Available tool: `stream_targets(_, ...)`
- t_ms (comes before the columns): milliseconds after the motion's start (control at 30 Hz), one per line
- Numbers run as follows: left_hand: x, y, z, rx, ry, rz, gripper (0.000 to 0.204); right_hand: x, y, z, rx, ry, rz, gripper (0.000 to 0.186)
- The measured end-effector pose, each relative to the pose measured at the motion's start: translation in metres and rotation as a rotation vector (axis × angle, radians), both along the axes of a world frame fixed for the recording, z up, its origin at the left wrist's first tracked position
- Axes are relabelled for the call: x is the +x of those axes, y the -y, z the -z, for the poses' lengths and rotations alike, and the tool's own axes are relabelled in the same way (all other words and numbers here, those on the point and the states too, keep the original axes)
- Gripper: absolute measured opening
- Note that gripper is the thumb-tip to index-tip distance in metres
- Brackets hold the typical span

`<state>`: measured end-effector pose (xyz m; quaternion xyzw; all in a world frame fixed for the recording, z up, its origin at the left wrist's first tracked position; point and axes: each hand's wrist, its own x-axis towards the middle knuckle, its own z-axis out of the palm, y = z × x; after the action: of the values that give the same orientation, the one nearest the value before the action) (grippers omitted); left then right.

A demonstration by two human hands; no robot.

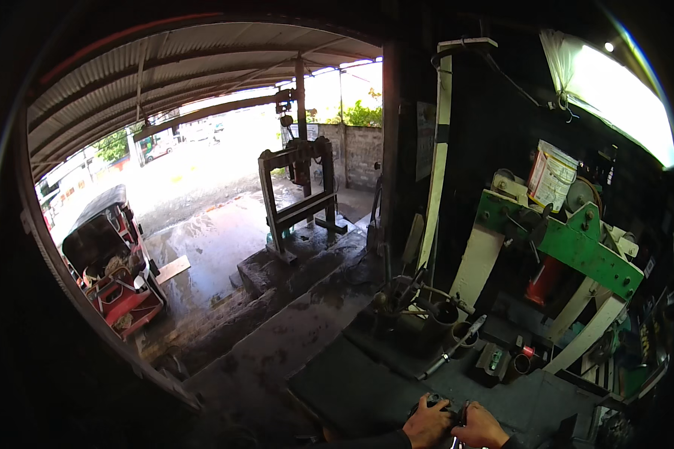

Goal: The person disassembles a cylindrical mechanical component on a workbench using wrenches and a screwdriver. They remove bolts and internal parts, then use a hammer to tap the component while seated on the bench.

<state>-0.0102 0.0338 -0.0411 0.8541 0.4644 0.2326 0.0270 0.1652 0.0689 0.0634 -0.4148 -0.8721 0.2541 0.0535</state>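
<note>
Evidently, the close handwork sits at the person's own side of the desk (344, 382), inward from its left corner, where both hands can reach without stretching. The left hand (427, 424) is draped over a dark metal part (435, 399), fingers bent and slightly parted, probably to steady it; whether they truly clamp it cannot be told, since the palm hides the contact. Just beside it, the right hand (481, 428) has its fingers curled in around a shiny metal tool (455, 442) — seemingly a firm grip for control, though most of the tool is covered or cut off by the lower border.

Beyond the hands, a long metal rod (451, 349) slants across toward the open cans (442, 315) gathered along the desk's far edge, perhaps parked there to leave the near side free. Right of it are a small dark block (493, 361) and an open-topped cylinder (521, 364). Behind these stands a green-beamed press frame (588, 247) — its stout pale legs presumably there to take load.
</note>
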Motion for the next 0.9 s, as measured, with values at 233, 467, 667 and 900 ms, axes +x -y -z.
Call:
stream_targets(233, 0.002, 0.001, 0.002, 0.139, 0.118, -0.060, 0.024, -0.003, 0.030, -0.028, 0.436, 0.318, -0.321, 0.051)
stream_targets(467, -0.007, 0.008, 0.007, -0.092, 0.092, 0.008, 0.037, -0.046, 0.080, 0.015, 0.836, -0.006, 0.479, 0.046)
stream_targets(667, -0.002, -0.004, 0.017, 0.140, 0.021, 0.046, 0.030, -0.057, 0.082, 0.040, 0.599, -0.278, 0.488, 0.047)
stream_targets(900, -0.006, 0.008, -0.004, 0.060, -0.035, 0.061, 0.043, -0.019, 0.057, 0.063, 0.324, -0.758, 0.307, 0.036)
